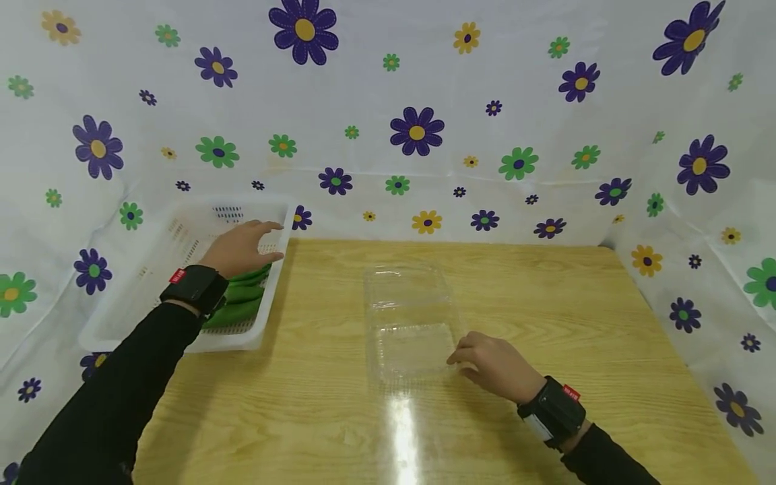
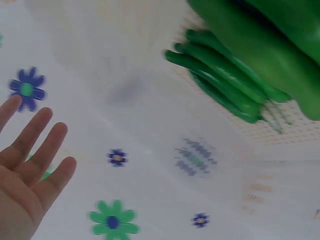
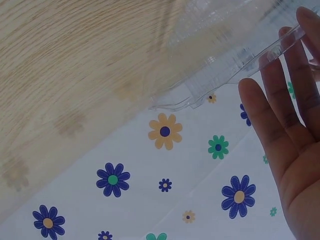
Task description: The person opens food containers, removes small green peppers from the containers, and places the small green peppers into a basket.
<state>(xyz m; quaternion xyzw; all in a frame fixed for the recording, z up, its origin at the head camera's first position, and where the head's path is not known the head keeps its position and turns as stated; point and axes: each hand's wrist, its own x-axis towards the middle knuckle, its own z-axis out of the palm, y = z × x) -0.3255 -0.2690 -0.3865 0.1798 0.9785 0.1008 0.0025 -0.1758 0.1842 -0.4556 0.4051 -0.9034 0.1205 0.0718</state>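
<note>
My left hand (image 1: 242, 248) hovers over the right side of a white plastic basket (image 1: 262, 331), fingers spread and holding nothing. Slim green chili peppers (image 2: 220, 75) lie in the basket, beside larger, smooth, long green vegetables (image 1: 239, 312). The left wrist view shows the spread fingers (image 2: 52, 177) apart from the peppers. My right hand (image 1: 500, 367) is at the right edge of a clear plastic container (image 1: 415, 347), which stands uncovered on the table. In the right wrist view, its fingertips (image 3: 287, 37) are at the container's thin rim, gripping it lightly.
The wooden table (image 1: 315, 417) carries the basket at the left and the clear container near the middle. A white flower-printed cloth (image 1: 376, 87) rises behind the table and along both sides. Strong glare lies on the wood in front of the container.
</note>
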